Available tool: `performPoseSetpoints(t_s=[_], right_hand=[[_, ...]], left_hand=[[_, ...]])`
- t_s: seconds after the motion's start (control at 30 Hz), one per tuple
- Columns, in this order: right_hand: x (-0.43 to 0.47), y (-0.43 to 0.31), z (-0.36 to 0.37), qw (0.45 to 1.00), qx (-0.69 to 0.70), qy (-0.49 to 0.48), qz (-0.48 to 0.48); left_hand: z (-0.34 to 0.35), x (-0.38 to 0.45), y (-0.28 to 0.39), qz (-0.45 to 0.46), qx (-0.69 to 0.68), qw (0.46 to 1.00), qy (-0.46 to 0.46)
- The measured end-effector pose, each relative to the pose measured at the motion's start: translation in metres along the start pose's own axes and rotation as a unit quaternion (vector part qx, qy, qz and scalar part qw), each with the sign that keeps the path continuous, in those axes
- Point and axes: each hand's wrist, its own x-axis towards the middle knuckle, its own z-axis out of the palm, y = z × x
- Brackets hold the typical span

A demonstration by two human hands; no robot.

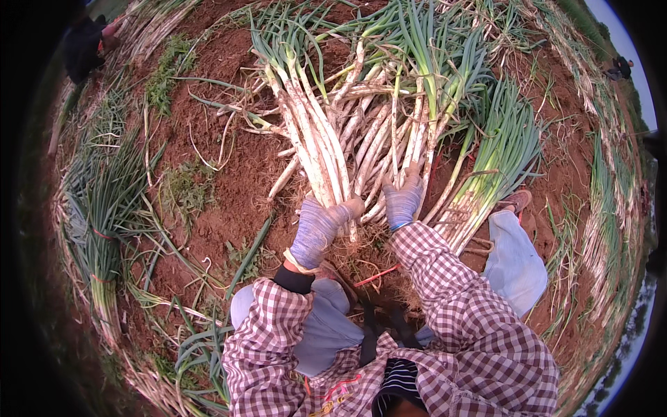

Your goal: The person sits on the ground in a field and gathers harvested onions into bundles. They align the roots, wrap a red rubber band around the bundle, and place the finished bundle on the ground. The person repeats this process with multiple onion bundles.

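Note:
My left hand, in a blue-and-grey glove, is closed around the lower ends of several long white green-onion stalks. They slant up and away, their green leaves at the far end. My right hand, gloved alike, has its fingers around the lower part of a few more stalks; its fingertips are partly hidden among them. Between and beyond both hands lies a loose pile of green onions with soil on the white shanks. Stringy roots hang just below my hands.
A bundle of green onions lies by my right foot. At left, another bundle is tied with red bands. A red strap crosses the soil near my feet. People are at the far left and far right.

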Motion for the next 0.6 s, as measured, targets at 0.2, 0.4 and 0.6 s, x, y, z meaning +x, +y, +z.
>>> performPoseSetpoints(t_s=[0.2,0.4,0.6], right_hand=[[-0.038,0.013,-0.046,0.982,-0.077,-0.155,0.071],[-0.033,-0.066,-0.087,0.901,0.306,-0.283,0.116],[-0.026,-0.060,-0.084,0.907,0.267,-0.303,0.122]], left_hand=[[0.024,-0.034,-0.023,0.055,0.071,0.994,-0.066],[0.025,-0.046,-0.071,-0.067,-0.026,0.995,-0.063],[0.030,-0.044,-0.069,-0.174,-0.042,0.978,-0.102]])
